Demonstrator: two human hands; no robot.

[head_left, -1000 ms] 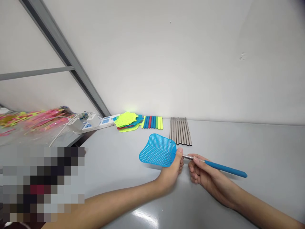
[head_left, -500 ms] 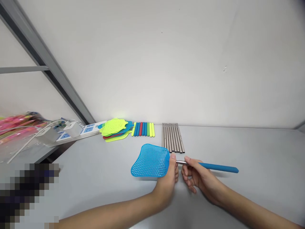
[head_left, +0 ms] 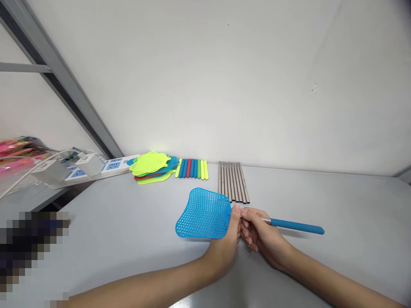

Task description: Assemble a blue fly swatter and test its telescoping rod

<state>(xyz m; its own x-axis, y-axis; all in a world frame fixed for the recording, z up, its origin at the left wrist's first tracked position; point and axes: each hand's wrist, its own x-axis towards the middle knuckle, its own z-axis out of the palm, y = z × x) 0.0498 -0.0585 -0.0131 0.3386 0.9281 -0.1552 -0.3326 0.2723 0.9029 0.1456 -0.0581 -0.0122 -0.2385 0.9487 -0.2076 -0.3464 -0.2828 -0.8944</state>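
A fly swatter with a blue mesh head [head_left: 204, 215] lies across both hands above the table, its blue handle [head_left: 298, 226] pointing right. My left hand [head_left: 226, 237] is closed around the neck of the head, thumb on top. Close against it, my right hand [head_left: 265, 233] pinches the metal rod [head_left: 266, 220] between thumb and fingers. Part of the rod is hidden by the fingers. Behind the hands lies a row of several metal rods [head_left: 233, 184], side by side.
Loose yellow, blue and red swatter heads [head_left: 149, 164] are piled at the back left, beside a row of coloured handles [head_left: 192, 168]. A white power strip [head_left: 112, 167] with plugged-in adapters and cables runs along the left. Plastic-wrapped items [head_left: 19, 154] lie farther left, and a white wall [head_left: 240, 85] stands behind.
My right hand has slid left along the rod and now meets my left hand. More of the rod near the handle shows. The view has shifted slightly.
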